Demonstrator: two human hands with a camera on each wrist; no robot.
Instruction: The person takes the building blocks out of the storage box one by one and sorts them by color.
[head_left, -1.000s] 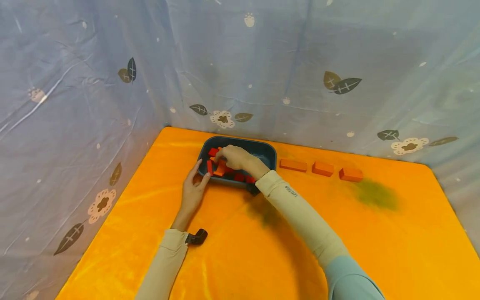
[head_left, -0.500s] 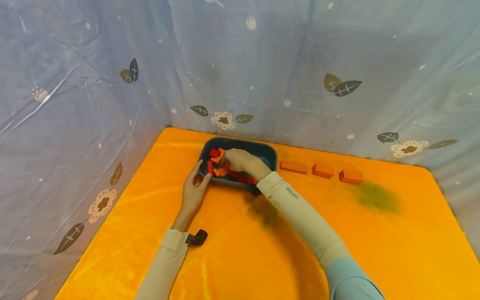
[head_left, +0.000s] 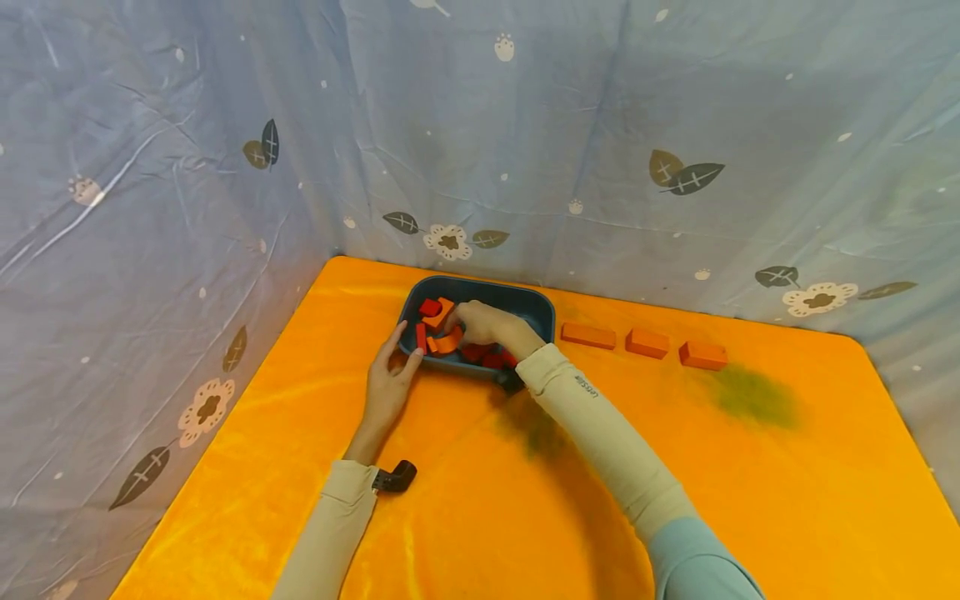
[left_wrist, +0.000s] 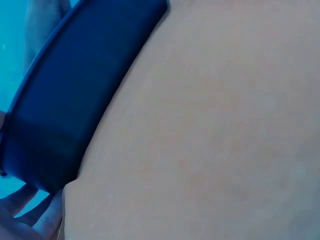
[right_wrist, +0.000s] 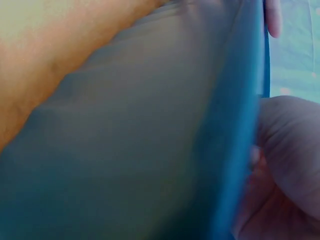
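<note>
Touches the left end of the blue bin (head_left: 528, 305) with the left hand (head_left: 388, 382), fingers apart. Reaches inside among red and orange blocks (head_left: 447, 342) with the right hand (head_left: 486, 323); cannot tell whether clamped on one. Has three orange bricks (head_left: 647, 342) beside it on the desk (head_left: 457, 508).

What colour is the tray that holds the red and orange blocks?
The tray is dark greyish blue; the head view shows it best.
</note>
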